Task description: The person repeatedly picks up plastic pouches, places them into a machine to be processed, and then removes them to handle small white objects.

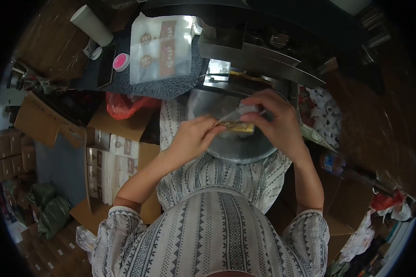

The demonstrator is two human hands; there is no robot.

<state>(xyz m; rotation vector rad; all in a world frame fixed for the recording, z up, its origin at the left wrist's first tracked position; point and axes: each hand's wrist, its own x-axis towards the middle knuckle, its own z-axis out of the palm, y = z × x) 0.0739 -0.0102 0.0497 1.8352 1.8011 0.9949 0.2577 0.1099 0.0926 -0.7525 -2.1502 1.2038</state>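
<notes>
My left hand (195, 136) and my right hand (273, 121) meet over a round metal bowl (226, 150) that rests in my lap. Together they hold a small clear packet with a gold-brown content (239, 125). The left fingers pinch its left end. The right hand covers its top and right end. How the packet's mouth stands is hidden by the fingers.
A stack of clear labelled bags (161, 46) lies on a dark mat ahead. A pink-lidded jar (121, 62) and a paper cup (91, 25) stand to its left. An open carton of white boxes (110, 166) is at my left. White rolls (323, 113) fill a container at right.
</notes>
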